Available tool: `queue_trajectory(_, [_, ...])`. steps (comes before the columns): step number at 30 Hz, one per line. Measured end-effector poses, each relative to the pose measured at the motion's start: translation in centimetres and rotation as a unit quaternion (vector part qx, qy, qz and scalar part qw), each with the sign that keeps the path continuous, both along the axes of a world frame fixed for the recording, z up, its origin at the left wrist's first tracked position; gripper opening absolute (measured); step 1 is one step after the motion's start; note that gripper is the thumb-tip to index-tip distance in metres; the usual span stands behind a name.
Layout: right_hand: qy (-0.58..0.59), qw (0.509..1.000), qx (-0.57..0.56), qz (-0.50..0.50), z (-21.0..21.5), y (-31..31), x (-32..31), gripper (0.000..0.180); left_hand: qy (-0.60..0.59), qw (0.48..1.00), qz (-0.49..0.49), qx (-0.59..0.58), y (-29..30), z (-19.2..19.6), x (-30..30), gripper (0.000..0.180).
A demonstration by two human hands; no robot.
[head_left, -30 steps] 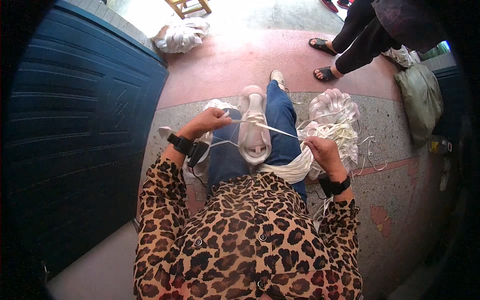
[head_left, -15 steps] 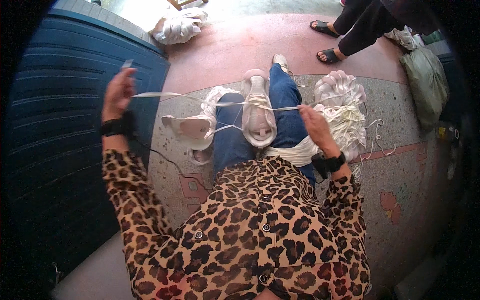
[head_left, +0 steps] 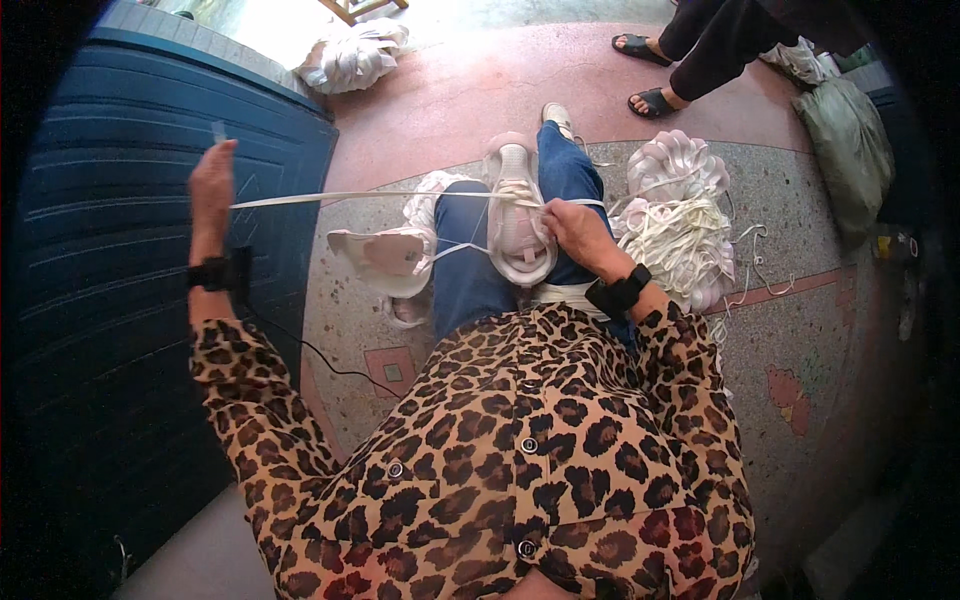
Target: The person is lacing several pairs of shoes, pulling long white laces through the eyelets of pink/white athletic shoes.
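A pale pink and white sneaker (head_left: 520, 240) rests between my knees, its toe pointing away. From its eyelets a flat white shoelace (head_left: 350, 197) runs taut to the left, up to my left hand (head_left: 211, 190), which is raised beside the blue door and closed on the lace. A small clear strip (head_left: 219, 130) sticks up past those fingers. My right hand (head_left: 582, 234) is closed on the lace at the right edge of the sneaker's opening; its fingertips are partly hidden. A second pale sneaker (head_left: 385, 262) lies left of my knee, with a white cord reaching toward the first.
At right on the floor lie a heap of white laces (head_left: 680, 240) and a pile of pale shoe parts (head_left: 680, 165). Farther off are a wrapped white bundle (head_left: 355, 55), a grey-green sack (head_left: 845, 165) and a person's sandalled feet (head_left: 655, 102). The blue door (head_left: 160, 200) stands at left.
My left hand has moved left and slightly nearer, drawing the lace longer on that side. My right hand has come in leftward to the sneaker's edge, its side of the lace now shorter.
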State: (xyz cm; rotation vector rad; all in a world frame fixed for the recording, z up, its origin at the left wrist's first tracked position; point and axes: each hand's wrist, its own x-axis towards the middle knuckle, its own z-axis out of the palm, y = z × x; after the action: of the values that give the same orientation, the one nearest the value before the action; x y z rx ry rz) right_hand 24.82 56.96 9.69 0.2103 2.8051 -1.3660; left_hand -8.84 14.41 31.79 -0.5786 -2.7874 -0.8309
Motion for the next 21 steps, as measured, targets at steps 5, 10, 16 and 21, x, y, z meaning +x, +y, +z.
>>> queue_trajectory(5, [0.112,0.993,0.019,0.020,-0.3,0.4,-0.2,0.017,-0.325,0.934,-0.148,0.027,8.5,-10.0,9.4,0.033])
queue_trajectory(10, [0.145,0.973,0.172,0.047,-0.2,0.4,-0.5,0.016,-0.545,0.809,-0.188,0.116,16.1,-16.7,19.5,0.034])
queue_trajectory(16, [0.026,0.980,0.189,0.056,-0.9,1.0,-1.6,0.012,-0.498,0.852,-0.130,0.098,18.6,-20.3,21.2,0.032])
queue_trajectory(21, [0.054,0.962,0.257,0.072,-0.9,1.0,-2.4,0.010,-0.497,0.855,-0.095,0.110,19.0,-20.6,21.6,0.029])
